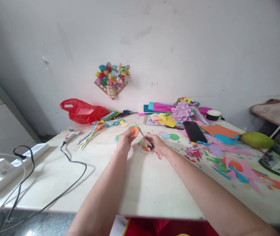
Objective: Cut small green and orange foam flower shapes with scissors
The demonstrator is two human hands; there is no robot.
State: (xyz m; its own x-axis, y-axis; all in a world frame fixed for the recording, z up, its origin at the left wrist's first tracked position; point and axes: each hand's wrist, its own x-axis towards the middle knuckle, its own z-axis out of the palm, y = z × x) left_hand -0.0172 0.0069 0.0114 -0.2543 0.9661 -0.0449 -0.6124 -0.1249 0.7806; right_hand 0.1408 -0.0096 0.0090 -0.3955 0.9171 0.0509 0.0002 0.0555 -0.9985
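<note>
Scissors [143,135]: held in the right hand [156,144], just above the worktop [145,186] at its middle.
Right grip: closed around the handles, fingers curled over them. How far the blades are parted is too small to tell; they read as one thin line.
Scissors axis: long axis runs from the handles at the near right to the tips at the far left. The tips point away from the person and slightly left.
Orange paper flower [133,131]: pinched at its near left edge by the left hand [124,139] and held up off the worktop, face turned toward the camera.
Left grip: shut on the flower's edge, thumb and fingertips together.
Key relation: the flower lies just left of the blades, touching or nearly touching them near the tips. Whether the paper sits between the blades cannot be told.
Nearer hand: the left hand has the flower; the right hand is a little to its right, the two hands close together.
Under the right hand: green and orange scraps [142,143] on the worktop.
Around: black phone [194,131] to the right, glue gun [70,133] and bundle of sticks [90,134] to the left, red bag [83,111] at the far left.
</note>
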